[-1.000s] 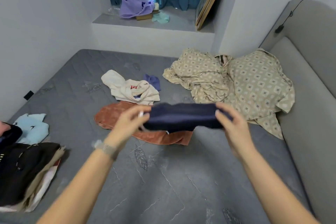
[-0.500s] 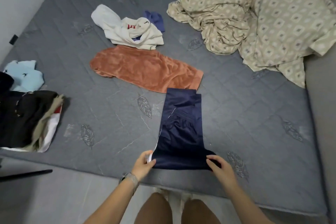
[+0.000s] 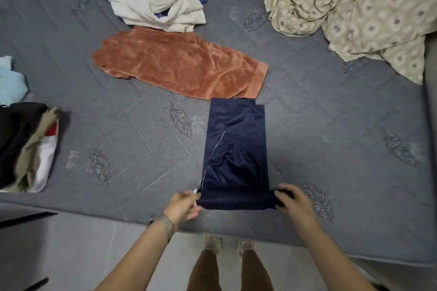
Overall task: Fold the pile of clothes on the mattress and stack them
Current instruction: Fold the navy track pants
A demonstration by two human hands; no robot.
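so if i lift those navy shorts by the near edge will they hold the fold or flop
The navy shorts would probably flop: the fabric drapes in soft wrinkles. Its sheen suggests slippery layers that may slide apart. Both hands, left and right, pinching the near corners should help.

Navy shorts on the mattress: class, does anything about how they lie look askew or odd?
Slightly. The navy shorts lie flat, pinched at the near corners by the left hand and right hand, but the far edge is stepped: the layers don't line up, and it overlaps the orange towel.
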